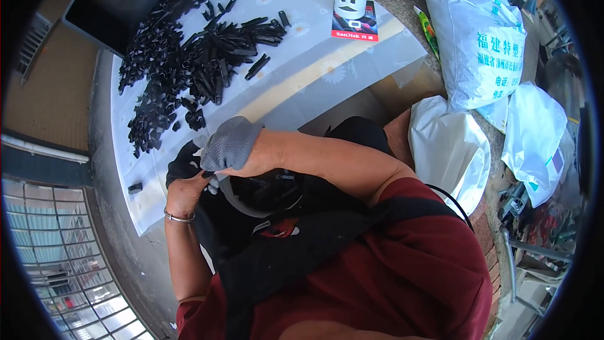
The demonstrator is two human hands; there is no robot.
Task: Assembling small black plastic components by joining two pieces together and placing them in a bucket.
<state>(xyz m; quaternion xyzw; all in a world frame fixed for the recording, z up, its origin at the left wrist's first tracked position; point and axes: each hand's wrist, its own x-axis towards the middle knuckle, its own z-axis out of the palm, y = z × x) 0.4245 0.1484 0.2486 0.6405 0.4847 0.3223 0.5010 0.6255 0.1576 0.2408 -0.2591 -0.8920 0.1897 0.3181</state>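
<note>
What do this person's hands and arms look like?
The right hand wears a grey, textured glove. The left hand wears a mostly black glove, partly hidden, with a silver-coloured bracelet at that wrist. Both forearms are bare below short, dark red sleeves.

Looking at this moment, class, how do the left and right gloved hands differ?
The left hand shows mostly black glove; the right hand shows textured grey glove. The left hand has a silvery bracelet at its wrist; the right hand shows none. Both are gloved and close together.
</note>
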